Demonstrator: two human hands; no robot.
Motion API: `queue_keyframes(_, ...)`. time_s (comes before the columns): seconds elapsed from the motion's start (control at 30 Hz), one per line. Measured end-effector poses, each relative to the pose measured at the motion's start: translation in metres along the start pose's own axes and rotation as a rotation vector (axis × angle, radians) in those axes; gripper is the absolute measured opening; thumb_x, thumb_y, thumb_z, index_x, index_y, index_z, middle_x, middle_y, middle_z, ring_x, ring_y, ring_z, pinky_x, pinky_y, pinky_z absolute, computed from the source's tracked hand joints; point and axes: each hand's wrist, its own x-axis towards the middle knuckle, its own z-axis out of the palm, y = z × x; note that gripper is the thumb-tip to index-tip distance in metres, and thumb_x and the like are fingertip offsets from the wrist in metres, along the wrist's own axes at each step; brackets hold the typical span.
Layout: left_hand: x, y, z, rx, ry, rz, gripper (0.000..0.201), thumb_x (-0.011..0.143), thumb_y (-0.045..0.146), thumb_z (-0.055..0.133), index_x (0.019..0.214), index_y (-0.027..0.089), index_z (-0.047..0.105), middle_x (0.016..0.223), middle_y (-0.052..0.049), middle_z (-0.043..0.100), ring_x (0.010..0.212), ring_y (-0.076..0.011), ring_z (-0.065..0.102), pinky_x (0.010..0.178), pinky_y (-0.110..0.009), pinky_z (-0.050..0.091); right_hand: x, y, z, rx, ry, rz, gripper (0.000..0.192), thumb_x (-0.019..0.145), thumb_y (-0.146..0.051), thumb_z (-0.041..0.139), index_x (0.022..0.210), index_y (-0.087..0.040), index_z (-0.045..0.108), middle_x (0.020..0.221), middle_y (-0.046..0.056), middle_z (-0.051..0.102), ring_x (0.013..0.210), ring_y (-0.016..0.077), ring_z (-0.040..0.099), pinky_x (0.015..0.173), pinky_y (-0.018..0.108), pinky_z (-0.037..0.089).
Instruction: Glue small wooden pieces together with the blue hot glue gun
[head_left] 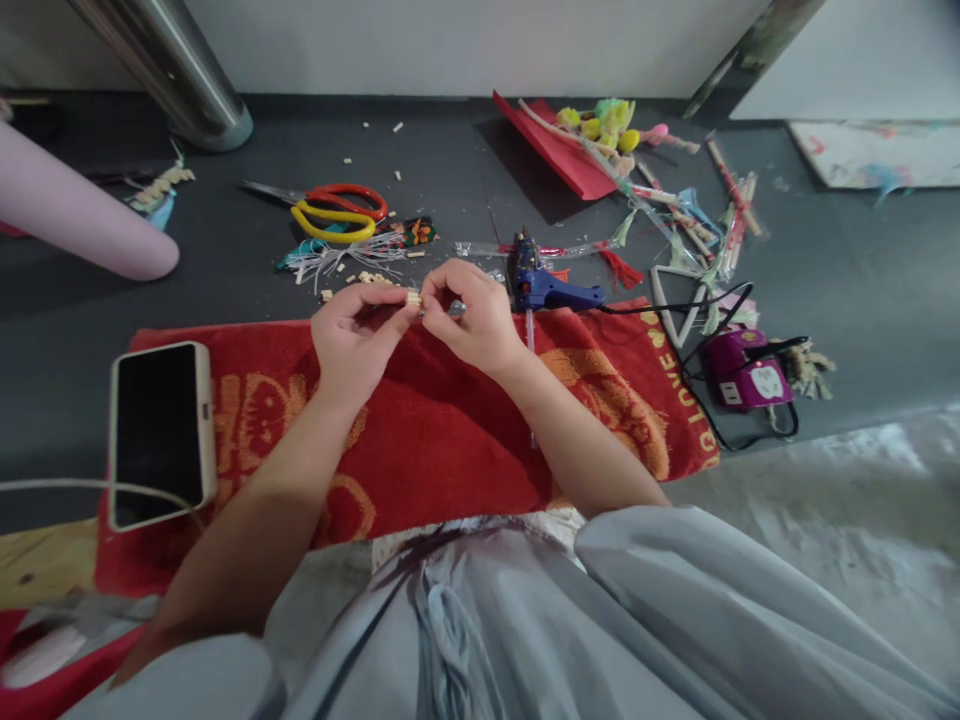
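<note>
My left hand (358,335) is closed, its thumb and forefinger pinching a small pale bundle of short sticks (413,299). Close against it, my right hand (472,315) also has its fingers drawn into a pinch at the bundle's right end. Whatever lies between the right fingertips is too small to make out. Both hands are above the far edge of a red towel (457,440). Just beyond them lie loose pale stick pieces (367,279). A blue glue gun (551,288) rests right of my right hand, its clear glue stick reaching onto the towel.
Scissors with red and yellow handles (337,212) lie beside white strings (337,258). A phone (161,430) with a cable across it sits on the towel's left. At right are a purple power adapter (742,372) with black cord, wrapped sticks (739,225) and a red sheet (562,155).
</note>
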Motion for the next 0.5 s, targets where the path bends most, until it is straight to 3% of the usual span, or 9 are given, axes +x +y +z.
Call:
queue_keyframes(0.3, -0.002, 0.006, 0.001, -0.043, -0.03, 0.086, 0.015, 0.071, 0.028, 0.081, 0.081, 0.021, 0.072, 0.087, -0.001, 0.071, 0.084, -0.0135, 0.067, 0.085, -0.028, 0.055, 0.0, 0.002, 0.004, 0.097, 0.003, 0.067, 0.011, 0.089, -0.021, 0.047, 0.08, -0.017, 0.052, 0.075, -0.001, 0.055, 0.069, 0.0087, 0.05, 0.066, 0.024, 0.046)
queue_keyframes(0.5, 0.001, -0.005, -0.002, -0.043, -0.008, -0.004, 0.022, 0.072, 0.037, 0.079, 0.086, 0.023, 0.071, 0.09, -0.001, 0.071, 0.085, -0.0126, 0.068, 0.084, -0.026, 0.055, 0.0, 0.002, 0.004, 0.114, -0.002, 0.127, 0.015, 0.091, -0.027, 0.05, 0.083, -0.017, 0.057, 0.078, 0.0, 0.059, 0.07, 0.0083, 0.052, 0.066, 0.023, 0.047)
